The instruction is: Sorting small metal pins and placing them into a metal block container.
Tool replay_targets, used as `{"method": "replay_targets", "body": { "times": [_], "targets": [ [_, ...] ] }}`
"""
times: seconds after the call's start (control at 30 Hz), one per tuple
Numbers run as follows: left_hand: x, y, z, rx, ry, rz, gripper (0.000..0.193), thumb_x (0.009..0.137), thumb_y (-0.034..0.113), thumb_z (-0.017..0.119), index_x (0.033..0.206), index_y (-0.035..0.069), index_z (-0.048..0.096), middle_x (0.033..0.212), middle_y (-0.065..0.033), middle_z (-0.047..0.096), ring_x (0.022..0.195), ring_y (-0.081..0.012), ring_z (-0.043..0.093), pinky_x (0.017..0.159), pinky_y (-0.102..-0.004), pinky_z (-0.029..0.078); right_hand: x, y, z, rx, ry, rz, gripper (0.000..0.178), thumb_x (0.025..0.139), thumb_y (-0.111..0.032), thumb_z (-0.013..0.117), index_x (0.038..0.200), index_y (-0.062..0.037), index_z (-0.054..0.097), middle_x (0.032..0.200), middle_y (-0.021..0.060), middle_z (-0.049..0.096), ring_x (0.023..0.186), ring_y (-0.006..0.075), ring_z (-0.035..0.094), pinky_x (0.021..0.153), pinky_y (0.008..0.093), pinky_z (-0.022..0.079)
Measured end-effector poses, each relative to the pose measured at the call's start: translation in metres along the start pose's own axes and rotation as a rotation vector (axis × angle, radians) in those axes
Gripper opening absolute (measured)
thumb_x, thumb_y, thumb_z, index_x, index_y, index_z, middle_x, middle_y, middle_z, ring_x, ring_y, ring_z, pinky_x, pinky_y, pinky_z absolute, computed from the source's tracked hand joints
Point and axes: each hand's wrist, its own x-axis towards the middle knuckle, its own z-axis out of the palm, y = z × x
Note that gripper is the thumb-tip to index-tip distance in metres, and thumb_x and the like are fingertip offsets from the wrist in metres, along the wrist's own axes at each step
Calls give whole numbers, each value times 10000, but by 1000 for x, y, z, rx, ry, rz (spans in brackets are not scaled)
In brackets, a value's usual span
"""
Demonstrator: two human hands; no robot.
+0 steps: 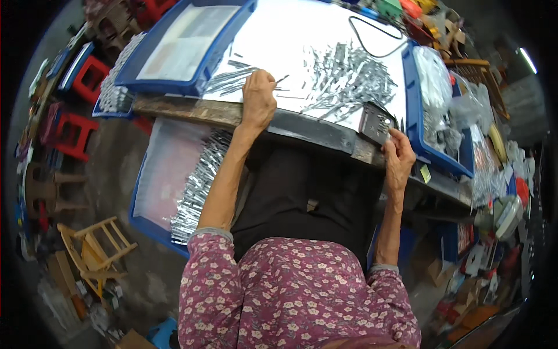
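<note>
My left hand [259, 98] is closed over the table's front edge, beside a bundle of thin metal strips [228, 80]. A few thin dark pieces stick out close to its fingers; what lies inside the fist is hidden. At the right, my right hand [400, 152] has its thumb and fingers drawn together at a small dark block [372, 123] on the table edge, with small shiny parts on its face. Whatever is between those fingertips is too small to name. A large heap of flat silvery metal pieces [349, 78] spreads behind the block on the white tabletop [279, 35].
A blue tray [192, 87] stands at the table's left, and a blue bin [414, 104] with plastic bags at the right. Below the left forearm, another blue tray [154, 174] holds many metal pieces. A black loop [359, 42] lies at the back. Red stools [75, 136] stand left.
</note>
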Motion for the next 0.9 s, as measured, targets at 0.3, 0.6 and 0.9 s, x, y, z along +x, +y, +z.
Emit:
{"method": "replay_targets", "body": {
  "times": [0.3, 0.6, 0.9],
  "targets": [
    [-10, 67, -3, -711, -138, -386, 93, 868, 67, 421, 821, 2, 469, 624, -33, 507, 540, -74, 443, 485, -216, 354, 16, 16, -7, -185, 32, -80, 182, 798, -40, 504, 947, 32, 580, 784, 71, 610, 699, 107, 543, 646, 236, 437],
    [-19, 87, 7, -1018, -255, -515, 128, 877, 58, 483, 969, -29, 497, 673, 0, 525, 569, -22, 399, 509, -155, 318, 28, 21, -8, -348, -11, -152, 161, 785, -32, 493, 910, 34, 571, 753, 116, 588, 672, 163, 566, 613, 277, 440],
    [-26, 93, 14, -1091, -308, -570, 199, 863, 124, 536, 990, -21, 491, 714, -27, 549, 531, -25, 367, 476, -157, 279, 40, 17, 1, -421, -188, -192, 105, 737, -34, 519, 821, 23, 544, 789, 187, 568, 743, 341, 565, 662, 399, 440]
  ]
}}
